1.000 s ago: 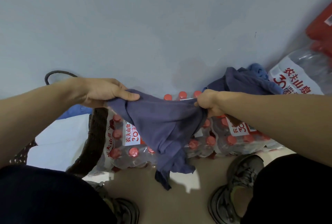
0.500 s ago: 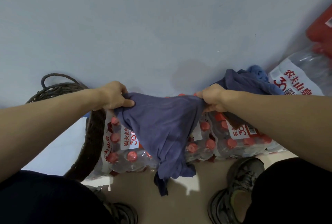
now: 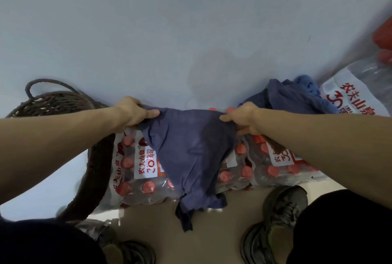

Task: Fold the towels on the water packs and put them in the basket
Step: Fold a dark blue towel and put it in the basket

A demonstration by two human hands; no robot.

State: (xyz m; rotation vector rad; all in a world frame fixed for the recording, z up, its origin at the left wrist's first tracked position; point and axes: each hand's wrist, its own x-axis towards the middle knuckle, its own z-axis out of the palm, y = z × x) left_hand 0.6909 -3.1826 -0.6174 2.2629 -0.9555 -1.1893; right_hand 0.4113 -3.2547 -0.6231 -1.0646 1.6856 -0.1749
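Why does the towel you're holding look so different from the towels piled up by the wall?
The held towel is stretched wide between the left hand and right hand; the piled towels lie crumpled with no hand on them. The held towel drapes over the front water packs, its end hanging toward the floor; the pile sits bunched up on top, at the back. Both look dark blue.

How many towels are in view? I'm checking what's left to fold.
2: the dark blue towel gripped by both hands over the water packs, and a bunched pile behind the right hand, possibly hiding more.
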